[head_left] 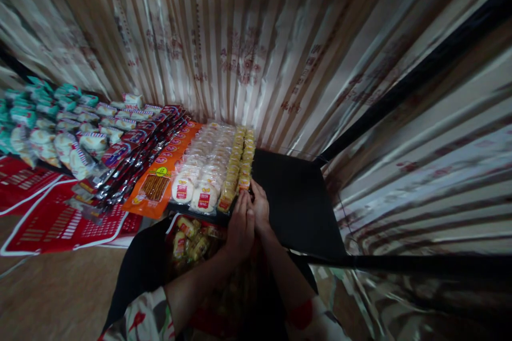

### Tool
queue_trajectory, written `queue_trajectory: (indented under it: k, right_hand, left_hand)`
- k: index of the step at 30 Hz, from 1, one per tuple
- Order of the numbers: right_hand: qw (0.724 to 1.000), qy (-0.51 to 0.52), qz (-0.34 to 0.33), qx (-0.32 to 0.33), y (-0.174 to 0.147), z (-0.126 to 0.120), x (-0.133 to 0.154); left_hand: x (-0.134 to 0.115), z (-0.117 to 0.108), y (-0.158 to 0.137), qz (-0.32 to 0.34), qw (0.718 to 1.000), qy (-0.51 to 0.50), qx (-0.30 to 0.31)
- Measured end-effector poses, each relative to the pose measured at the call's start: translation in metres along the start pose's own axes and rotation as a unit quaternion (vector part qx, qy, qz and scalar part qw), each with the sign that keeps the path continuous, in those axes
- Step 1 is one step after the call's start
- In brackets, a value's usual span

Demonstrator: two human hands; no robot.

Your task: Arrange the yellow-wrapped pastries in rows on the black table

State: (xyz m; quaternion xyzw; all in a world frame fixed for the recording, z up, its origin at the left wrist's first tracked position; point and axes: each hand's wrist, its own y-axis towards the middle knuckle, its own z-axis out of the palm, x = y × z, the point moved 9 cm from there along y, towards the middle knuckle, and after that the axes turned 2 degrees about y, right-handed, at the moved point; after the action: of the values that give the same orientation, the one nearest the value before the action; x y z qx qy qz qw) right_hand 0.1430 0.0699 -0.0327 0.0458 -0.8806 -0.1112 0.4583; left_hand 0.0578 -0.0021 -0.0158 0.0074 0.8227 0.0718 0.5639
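To the right of the orange packet (154, 186), beyond the white-wrapped rounds (204, 198), lies the outermost row of small yellow packs (247, 152) on the black table (298, 200). The left hand (240, 224) and right hand (260, 205) meet at its near end — whether their grip clasps or merely presses, I cannot tell. Each pack looks light, slick and crushable, best held by its edges. The row's long axis points away from the person — less slanted than the orange packet.

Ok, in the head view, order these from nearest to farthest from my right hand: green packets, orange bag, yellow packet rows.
1. Yellow packet rows, right by your right hand.
2. Orange bag, off to the left.
3. Green packets, at the far left.
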Motion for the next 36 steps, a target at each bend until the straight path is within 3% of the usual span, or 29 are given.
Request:
queue_trajectory:
  k: [11, 18, 23, 27, 31, 33, 36]
  right_hand:
    - [0.999, 0.038, 0.009, -0.005, 0.000, 0.004, -0.006]
    - [0.992, 0.102, 0.064, -0.041, -0.012, -0.005, -0.001]
    - [0.983, 0.124, 0.062, -0.118, -0.042, -0.023, 0.018]
    - [0.975, 0.172, 0.074, -0.121, -0.084, -0.025, 0.026]
    - [0.989, 0.123, 0.078, -0.027, -0.121, -0.004, 0.024]
    - [0.994, 0.057, 0.066, 0.070, -0.134, 0.020, 0.019]
    - [0.972, -0.040, 0.051, 0.227, -0.154, 0.062, 0.006]
  left_hand:
    - [0.000, 0.001, 0.004, 0.022, 1.000, -0.011, 0.005]
    - [0.001, -0.007, -0.003, 0.030, 0.999, 0.000, -0.019]
    - [0.004, -0.026, -0.027, 0.010, 0.998, 0.035, -0.042]
    - [0.024, -0.042, -0.065, -0.027, 0.997, 0.040, -0.055]
    - [0.072, -0.056, -0.104, -0.139, 0.988, 0.054, -0.048]
    - [0.097, -0.061, -0.121, -0.200, 0.976, 0.072, -0.035]
    - [0.125, -0.066, -0.141, -0.272, 0.955, 0.118, -0.008]
